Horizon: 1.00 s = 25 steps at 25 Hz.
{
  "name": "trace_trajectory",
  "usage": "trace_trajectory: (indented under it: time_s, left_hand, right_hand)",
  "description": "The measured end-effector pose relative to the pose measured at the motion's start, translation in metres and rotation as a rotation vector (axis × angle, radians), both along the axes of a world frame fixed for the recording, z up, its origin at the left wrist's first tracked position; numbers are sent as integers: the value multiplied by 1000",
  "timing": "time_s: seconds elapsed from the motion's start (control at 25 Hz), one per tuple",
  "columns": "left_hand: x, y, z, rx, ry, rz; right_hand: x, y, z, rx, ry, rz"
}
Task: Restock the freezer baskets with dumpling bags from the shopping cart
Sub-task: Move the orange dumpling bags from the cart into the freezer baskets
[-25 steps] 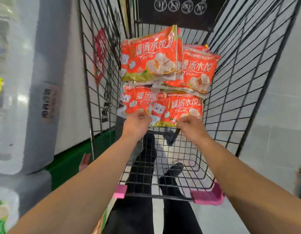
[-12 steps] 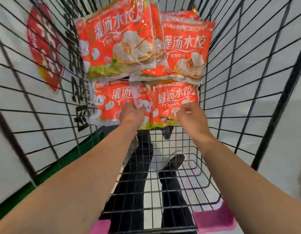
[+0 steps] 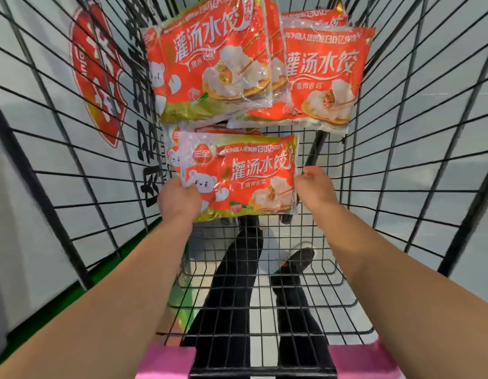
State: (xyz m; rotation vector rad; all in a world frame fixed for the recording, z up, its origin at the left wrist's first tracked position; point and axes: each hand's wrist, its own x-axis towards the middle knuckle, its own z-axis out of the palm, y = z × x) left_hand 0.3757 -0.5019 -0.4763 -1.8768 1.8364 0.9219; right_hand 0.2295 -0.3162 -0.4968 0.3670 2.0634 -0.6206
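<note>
A: Head view: black wire shopping cart (image 3: pixel 401 160), orange dumpling bags stacked at its far end (image 3: pixel 325 75). Nearest dumpling bag (image 3: pixel 253 176)?
B: Raised inside the cart, in front of the stack. Left hand (image 3: pixel 178 199) grips its left edge, fingers curled round it.
A: Right hand (image 3: pixel 315 187)?
B: At its right edge. Fingers hidden, can't tell the grip.
</note>
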Motion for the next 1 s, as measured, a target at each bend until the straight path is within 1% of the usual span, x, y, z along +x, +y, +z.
trace_trajectory:
  time_s: [0.12, 0.2, 0.32, 0.4, 0.48, 0.52, 0.6, 0.76, 0.88, 1.0]
  left_hand:
    - [-1, -7, -14, 23, 56, 77]
    - [0, -11, -19, 26, 69, 113]
    - [-4, -12, -16, 78, 102, 222]
    - [-7, -14, -14, 141, 150, 371]
    - [-9, -18, -11, 211, 209, 527]
    - [-8, -18, -9, 245, 232, 557]
    - [-9, -11, 6, 297, 269, 542]
    - [-6, 12, 54, 283, 358, 601]
    - [11, 39, 111, 241, 430, 624]
    - [41, 74, 167, 235, 557, 702]
  right_hand:
    - [9, -5, -17, 29, 5, -35]
    - [9, -2, -22, 4, 10, -133]
    - [3, 1, -24, -96, -77, -291]
    - [0, 2, -18, -106, -100, -267]
    - [-4, 2, -7, -112, -23, -184]
    - [-4, 1, 3, -116, 26, -150]
    - [-2, 1, 28, -142, 115, -104]
    - [-2, 5, 90, -160, 292, -26]
    - [-8, 16, 158, -211, 433, 93]
    - [-5, 31, 217, -254, 545, 280]
